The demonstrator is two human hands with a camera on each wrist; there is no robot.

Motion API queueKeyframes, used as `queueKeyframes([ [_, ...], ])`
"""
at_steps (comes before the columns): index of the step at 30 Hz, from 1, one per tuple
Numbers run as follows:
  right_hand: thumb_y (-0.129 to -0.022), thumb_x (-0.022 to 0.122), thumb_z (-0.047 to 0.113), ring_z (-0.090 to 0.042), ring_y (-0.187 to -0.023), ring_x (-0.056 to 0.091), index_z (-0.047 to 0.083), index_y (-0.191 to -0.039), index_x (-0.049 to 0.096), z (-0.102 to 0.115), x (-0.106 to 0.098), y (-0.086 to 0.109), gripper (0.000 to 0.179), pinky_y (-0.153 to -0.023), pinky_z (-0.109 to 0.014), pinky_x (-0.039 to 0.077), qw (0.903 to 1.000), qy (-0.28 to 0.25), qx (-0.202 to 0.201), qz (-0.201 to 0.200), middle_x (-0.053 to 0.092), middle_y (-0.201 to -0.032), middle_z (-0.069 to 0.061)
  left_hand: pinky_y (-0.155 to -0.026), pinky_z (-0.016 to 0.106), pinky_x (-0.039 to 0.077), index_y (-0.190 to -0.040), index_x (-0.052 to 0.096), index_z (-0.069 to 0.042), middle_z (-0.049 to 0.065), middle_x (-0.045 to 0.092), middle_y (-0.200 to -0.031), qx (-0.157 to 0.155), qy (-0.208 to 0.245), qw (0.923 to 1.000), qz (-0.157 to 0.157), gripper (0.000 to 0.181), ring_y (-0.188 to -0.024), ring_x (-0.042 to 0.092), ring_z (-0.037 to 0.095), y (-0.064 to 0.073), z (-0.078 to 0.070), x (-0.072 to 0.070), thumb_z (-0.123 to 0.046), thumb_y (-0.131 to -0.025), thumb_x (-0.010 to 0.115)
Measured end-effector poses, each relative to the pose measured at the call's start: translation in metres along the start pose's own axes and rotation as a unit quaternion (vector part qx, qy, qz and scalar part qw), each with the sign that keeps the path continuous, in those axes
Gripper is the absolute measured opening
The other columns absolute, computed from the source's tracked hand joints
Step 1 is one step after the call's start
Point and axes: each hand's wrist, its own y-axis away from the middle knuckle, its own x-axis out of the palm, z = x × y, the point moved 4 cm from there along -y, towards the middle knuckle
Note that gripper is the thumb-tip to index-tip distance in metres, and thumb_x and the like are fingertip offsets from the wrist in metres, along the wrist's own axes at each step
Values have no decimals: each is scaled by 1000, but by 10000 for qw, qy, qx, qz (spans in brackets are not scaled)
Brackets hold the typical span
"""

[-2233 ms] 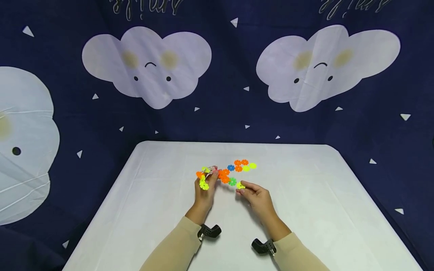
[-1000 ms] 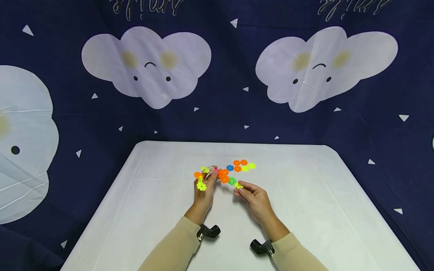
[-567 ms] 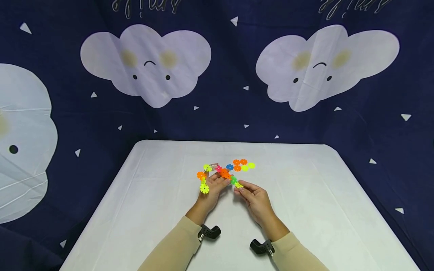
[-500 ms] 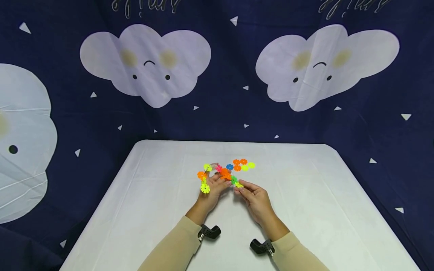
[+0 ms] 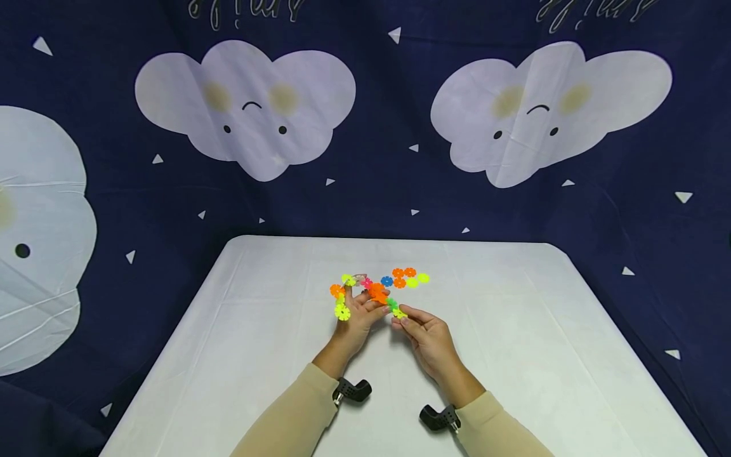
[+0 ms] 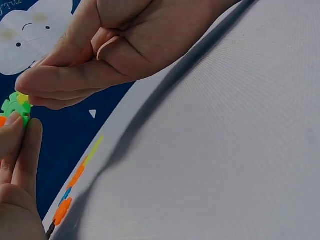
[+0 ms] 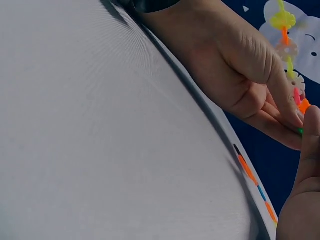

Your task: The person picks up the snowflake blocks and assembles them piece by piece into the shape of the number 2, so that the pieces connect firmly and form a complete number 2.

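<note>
My left hand (image 5: 358, 316) pinches a chain of snowflake building discs at its green disc (image 6: 17, 107), between thumb and fingertips. From there the chain goes through orange discs (image 5: 377, 292), a pink disc (image 5: 367, 284) and pale discs, then curls round to a yellow-green disc (image 5: 342, 312) that hangs over the back of the left hand. My right hand (image 5: 428, 336) pinches a yellow snowflake disc (image 5: 399, 313) right at the green one. The right fingers hide most of that yellow disc in the left wrist view.
Behind the hands, loose discs lie on the white table (image 5: 514, 355): several orange discs (image 5: 398, 273), a blue disc (image 5: 387, 281) and yellow discs (image 5: 423, 278). A dark blue cloth (image 5: 388, 190) with printed clouds hangs past the table's far edge.
My left hand has shifted its grip along the chain, from near the pink disc to the green disc, and its fingers have spread. The right hand has edged left, still pinching the yellow disc.
</note>
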Motion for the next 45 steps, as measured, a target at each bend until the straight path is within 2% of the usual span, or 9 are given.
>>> queueKeyframes([
  [8,-101,55,-18,-22,-95,76,-27,-137,48,2,1,2,38,-91,-35,57,9995,62,-190,235,63,-120,-40,-94,37,57,-162,-21,-17,41,56,-134,98,78,9996,236,120,-105,72,26,2,-1,2,30,-88,62],
  [14,-102,56,-16,-21,-97,75,-26,-140,44,2,2,2,42,-93,-35,56,9982,61,-283,534,74,-111,-22,-92,38,58,-162,16,-8,42,56,-132,235,140,9995,-137,98,-112,70,34,-1,-2,0,30,-86,65],
  [18,-102,57,-15,-21,-98,75,-26,-141,44,2,2,1,43,-93,-36,56,9975,21,-287,653,73,-112,-22,-91,36,58,-155,24,5,33,65,-126,17,107,9995,-288,82,-113,69,33,0,1,0,25,-88,67],
  [23,-102,58,-15,-22,-98,75,-25,-141,46,3,2,1,42,-93,-37,57,9975,-33,-324,634,68,-119,-32,-98,38,55,-151,33,17,30,67,-126,-133,-35,9998,143,65,-118,67,32,1,1,4,17,-95,66],
  [29,-102,53,-18,-21,-95,75,-21,-139,53,3,0,0,37,-91,-34,58,9974,-316,-349,553,73,-108,-18,-101,40,53,-147,42,14,41,51,-142,-199,620,9970,421,48,-133,52,48,1,-1,7,16,-102,56],
  [31,-102,52,-19,-21,-95,75,-15,-136,60,3,0,-1,35,-90,-33,58,9963,-506,-330,605,73,-106,-15,-101,41,53,-146,42,15,41,51,-142,-188,790,9954,505,44,-133,53,47,2,-2,7,15,-104,54],
  [37,-104,47,-19,-23,-100,74,-2,-130,69,3,1,0,38,-92,-33,57,9857,-921,-265,1387,71,-109,-15,-99,38,55,-127,61,3,16,71,-123,-126,1245,9894,733,26,-118,67,27,3,-4,7,13,-105,52],
  [41,-107,47,-13,-24,-100,73,-9,-141,57,3,0,-1,36,-92,-38,58,9841,-527,-322,1668,69,-112,-15,-97,38,55,-120,66,-4,14,72,-119,12,1346,9886,674,26,-111,69,22,1,-5,4,12,-105,52],
  [45,-107,57,-2,-25,-93,71,-18,-145,46,5,-5,-6,42,-86,-41,61,9933,595,-473,871,67,-112,-19,-93,36,57,-119,65,-2,13,72,-115,93,1374,9904,157,22,-104,70,21,-3,-6,-2,10,-106,53],
])
